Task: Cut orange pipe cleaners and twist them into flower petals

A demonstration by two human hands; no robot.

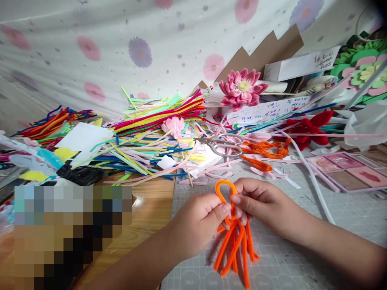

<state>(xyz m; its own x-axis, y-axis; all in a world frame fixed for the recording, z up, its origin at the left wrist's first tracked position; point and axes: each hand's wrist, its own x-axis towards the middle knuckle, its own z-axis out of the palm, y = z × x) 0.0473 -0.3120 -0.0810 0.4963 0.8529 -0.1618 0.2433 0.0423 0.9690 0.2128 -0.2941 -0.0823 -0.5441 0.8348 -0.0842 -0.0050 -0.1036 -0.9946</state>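
An orange pipe-cleaner piece (232, 245) is held between both hands over the grey cutting mat (193, 278). Its top forms an upright loop, and several loose strands hang below. My left hand (208, 217) pinches the left side of the loop near its base. Thumb and fingers of my right hand (252, 199) close on its right side, almost touching the left fingertips. The join between loop and strands is partly hidden by the fingers. Behind the hands lie more bent orange pieces (261, 151) and metal scissors (223, 145).
Bundles of coloured pipe cleaners (163, 114) pile up along the back. A pink flower (243, 88) stands behind the scissors, with a red flower (311, 129) to its right. A palette (350, 171) lies at the right. Wooden tabletop (148, 225) shows on the left; part there is pixelated.
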